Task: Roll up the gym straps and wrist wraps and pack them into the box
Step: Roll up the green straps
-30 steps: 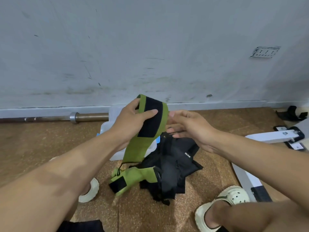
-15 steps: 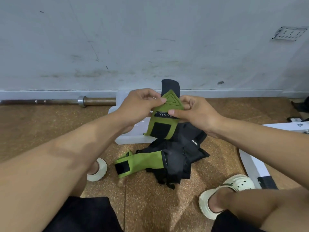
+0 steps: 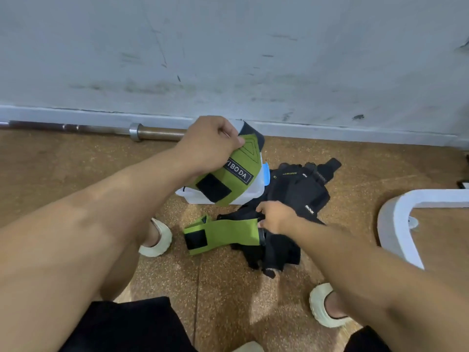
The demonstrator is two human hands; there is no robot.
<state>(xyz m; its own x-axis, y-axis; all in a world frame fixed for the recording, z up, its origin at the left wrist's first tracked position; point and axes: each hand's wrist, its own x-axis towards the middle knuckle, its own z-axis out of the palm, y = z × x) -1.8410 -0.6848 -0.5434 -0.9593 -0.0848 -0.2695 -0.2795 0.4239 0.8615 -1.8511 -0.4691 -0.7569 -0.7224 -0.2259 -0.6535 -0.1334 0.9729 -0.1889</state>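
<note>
Our left hand [image 3: 210,146] grips a rolled green wrist wrap [image 3: 228,174] above the plastic box [image 3: 250,193] for packing; our right hand [image 3: 272,217] pinches the second wrap [image 3: 223,232].

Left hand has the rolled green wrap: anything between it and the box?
Nothing visible. The left hand holds the rolled green wrap right above the white box, which the wrap mostly hides; its inside can't be seen.

A rolled green wrist wrap [image 3: 229,174] with a black patch and "YIBODA" label is held above the white box [image 3: 251,191]. A second green wrap [image 3: 223,233] lies flat on the floor, touching the heap of black straps [image 3: 297,191].
</note>
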